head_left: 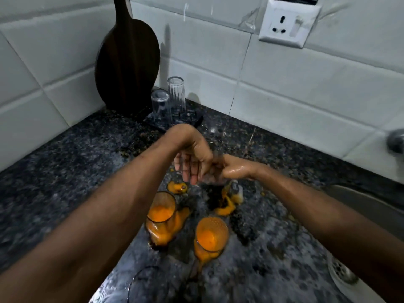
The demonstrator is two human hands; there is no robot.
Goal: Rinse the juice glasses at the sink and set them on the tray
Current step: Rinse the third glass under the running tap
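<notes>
Student: Why are left hand and right hand meeting over the bench?
Tutor: Right is apparently gripping a blurred glass, tipping juice out; left's hold is unclear. Rinsed glasses are draining inverted on far tray.

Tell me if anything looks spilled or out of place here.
Yes. Orange juice is spilled on the dark speckled surface: puddles spread from the left juice glass and the right juice glass, with more splashes beyond them. The two inverted clear glasses on the tray at the back look fine.
</notes>
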